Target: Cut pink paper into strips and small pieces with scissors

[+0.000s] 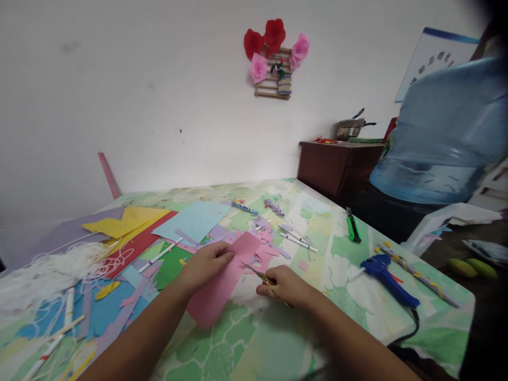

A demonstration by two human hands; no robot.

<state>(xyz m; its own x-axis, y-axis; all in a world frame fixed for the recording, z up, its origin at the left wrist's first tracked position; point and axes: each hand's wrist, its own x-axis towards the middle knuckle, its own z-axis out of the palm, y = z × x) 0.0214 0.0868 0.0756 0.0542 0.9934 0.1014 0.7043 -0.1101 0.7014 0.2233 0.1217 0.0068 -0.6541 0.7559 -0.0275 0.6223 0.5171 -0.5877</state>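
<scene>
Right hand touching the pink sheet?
Apart. The head view shows bare tablecloth between the right hand, which holds the scissors, and the near edge of the pink sheet.

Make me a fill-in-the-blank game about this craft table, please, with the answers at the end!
1. The right hand holds a pair of ____.
2. The paper in the left hand is coloured ____.
3. The glue gun has a body coloured ____.
4. The utility knife has a handle that is mostly ____.

Missing words: scissors; pink; blue; green.
</scene>
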